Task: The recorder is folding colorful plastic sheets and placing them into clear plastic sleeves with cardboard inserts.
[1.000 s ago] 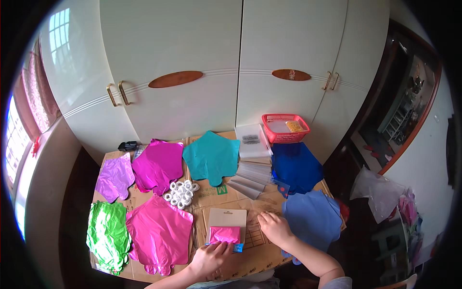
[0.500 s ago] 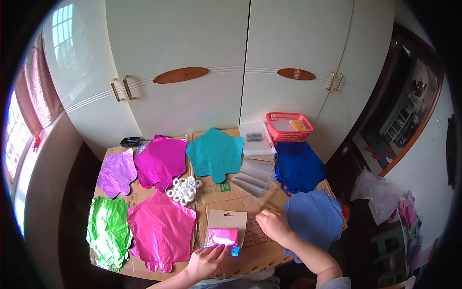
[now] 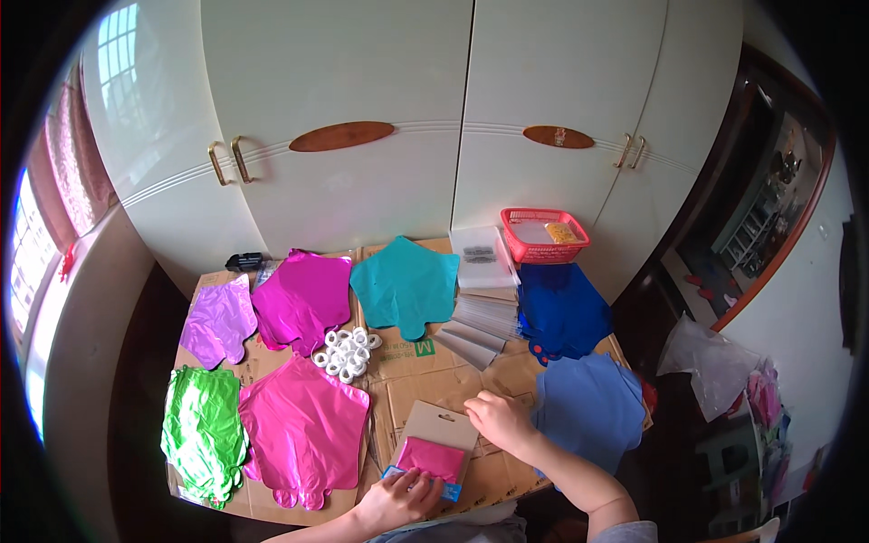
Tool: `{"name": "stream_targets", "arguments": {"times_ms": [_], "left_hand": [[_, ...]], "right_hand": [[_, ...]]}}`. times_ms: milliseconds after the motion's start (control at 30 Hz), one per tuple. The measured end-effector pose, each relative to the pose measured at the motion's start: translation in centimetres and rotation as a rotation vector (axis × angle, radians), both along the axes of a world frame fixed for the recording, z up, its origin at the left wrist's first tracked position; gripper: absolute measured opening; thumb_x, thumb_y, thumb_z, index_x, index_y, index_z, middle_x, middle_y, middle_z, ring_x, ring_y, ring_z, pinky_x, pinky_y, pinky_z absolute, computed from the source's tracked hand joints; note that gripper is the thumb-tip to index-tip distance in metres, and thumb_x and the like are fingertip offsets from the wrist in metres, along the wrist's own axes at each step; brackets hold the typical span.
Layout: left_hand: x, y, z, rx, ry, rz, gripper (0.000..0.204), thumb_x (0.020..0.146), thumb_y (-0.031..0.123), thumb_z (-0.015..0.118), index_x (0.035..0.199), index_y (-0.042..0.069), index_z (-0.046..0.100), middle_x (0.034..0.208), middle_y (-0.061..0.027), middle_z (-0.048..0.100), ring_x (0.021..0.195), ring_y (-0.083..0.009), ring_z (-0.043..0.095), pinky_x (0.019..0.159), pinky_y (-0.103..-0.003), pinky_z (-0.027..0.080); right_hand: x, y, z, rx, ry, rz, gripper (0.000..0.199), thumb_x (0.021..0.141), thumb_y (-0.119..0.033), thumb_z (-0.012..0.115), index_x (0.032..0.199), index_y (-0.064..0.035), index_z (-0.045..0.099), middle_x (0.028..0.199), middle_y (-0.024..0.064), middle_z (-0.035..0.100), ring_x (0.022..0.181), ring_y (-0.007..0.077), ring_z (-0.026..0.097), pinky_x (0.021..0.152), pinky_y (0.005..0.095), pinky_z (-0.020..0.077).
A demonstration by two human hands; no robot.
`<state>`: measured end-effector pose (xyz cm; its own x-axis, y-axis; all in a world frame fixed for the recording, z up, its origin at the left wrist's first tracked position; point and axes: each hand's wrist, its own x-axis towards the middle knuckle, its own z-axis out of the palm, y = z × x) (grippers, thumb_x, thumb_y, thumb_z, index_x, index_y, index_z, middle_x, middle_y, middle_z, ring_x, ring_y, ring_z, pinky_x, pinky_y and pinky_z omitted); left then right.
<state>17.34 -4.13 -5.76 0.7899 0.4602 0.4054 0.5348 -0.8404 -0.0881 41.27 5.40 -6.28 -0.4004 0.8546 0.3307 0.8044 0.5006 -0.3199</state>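
Observation:
A beige card [image 3: 440,418] with a hang slot lies tilted at the table's near edge. On it sits a folded pink foil packet [image 3: 434,457], with a blue printed piece [image 3: 450,491] sticking out below. My left hand [image 3: 398,500] presses its closed fingers on the packet's near end, gripping it against the card. By the card's upper right corner is my right hand [image 3: 500,422], fingertips pinched together. Whether they hold the corner or something small is too fine to make out.
Flat foil balloons lie around: green [image 3: 205,434], pink [image 3: 305,430], lilac [image 3: 219,319], magenta [image 3: 303,299], teal [image 3: 405,285], dark blue [image 3: 566,312], light blue [image 3: 590,412]. White rings [image 3: 346,355], clear sleeves [image 3: 475,330] and a red basket [image 3: 545,251] stand farther back on the cardboard [image 3: 407,373].
The card and pink packet have turned clockwise and shifted slightly right. My right hand has come left to the card's corner. My left hand stays on the packet.

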Motion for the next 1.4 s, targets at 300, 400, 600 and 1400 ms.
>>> {"name": "stream_targets", "arguments": {"times_ms": [300, 400, 600, 1400], "left_hand": [[-1.3, -0.5, 0.7, 0.059, 0.066, -0.101, 0.033, 0.073, 0.02, 0.062, 0.106, 0.013, 0.063, 0.087, 0.0017, 0.061, 0.085, -0.0129, 0.065, 0.066, -0.023, 0.055], [-1.9, -0.7, 0.6, 0.052, 0.069, -0.09, 0.034, 0.074, 0.019, 0.061, 0.107, 0.013, 0.063, 0.087, 0.0012, 0.061, 0.086, -0.0136, 0.065, 0.068, -0.023, 0.055], [-2.9, -0.8, 0.3, 0.03, 0.056, -0.071, 0.035, 0.074, 0.021, 0.062, 0.108, 0.013, 0.063, 0.09, 0.0008, 0.061, 0.088, -0.0145, 0.065, 0.072, -0.024, 0.055], [-1.2, 3.1, -0.4, 0.063, 0.033, -0.038, 0.029, 0.074, 0.017, 0.059, 0.102, 0.01, 0.064, 0.088, -0.0035, 0.062, 0.091, -0.0197, 0.065, 0.071, -0.028, 0.055]], "right_hand": [[-3.5, -1.7, -0.7, 0.074, 0.003, 0.089, 0.008, 0.077, -0.008, 0.062, 0.075, -0.0096, 0.055, 0.072, 0.0041, 0.054, 0.071, 0.0223, 0.062, 0.06, 0.0346, 0.0519], [-4.0, -1.6, -1.0, 0.097, 0.005, 0.121, 0.008, 0.076, -0.008, 0.062, 0.076, -0.0099, 0.054, 0.073, 0.0039, 0.054, 0.072, 0.0214, 0.061, 0.062, 0.034, 0.0519], [-5.2, -1.8, -0.9, 0.137, 0.01, 0.158, 0.008, 0.076, -0.008, 0.062, 0.076, -0.0105, 0.054, 0.073, 0.0031, 0.054, 0.073, 0.02, 0.061, 0.062, 0.0326, 0.0519], [-7.4, -2.1, -0.3, 0.208, -0.067, 0.301, 0.004, 0.073, -0.01, 0.059, 0.077, -0.0098, 0.057, 0.072, 0.0012, 0.052, 0.071, 0.0152, 0.06, 0.057, 0.0282, 0.0516]]}}
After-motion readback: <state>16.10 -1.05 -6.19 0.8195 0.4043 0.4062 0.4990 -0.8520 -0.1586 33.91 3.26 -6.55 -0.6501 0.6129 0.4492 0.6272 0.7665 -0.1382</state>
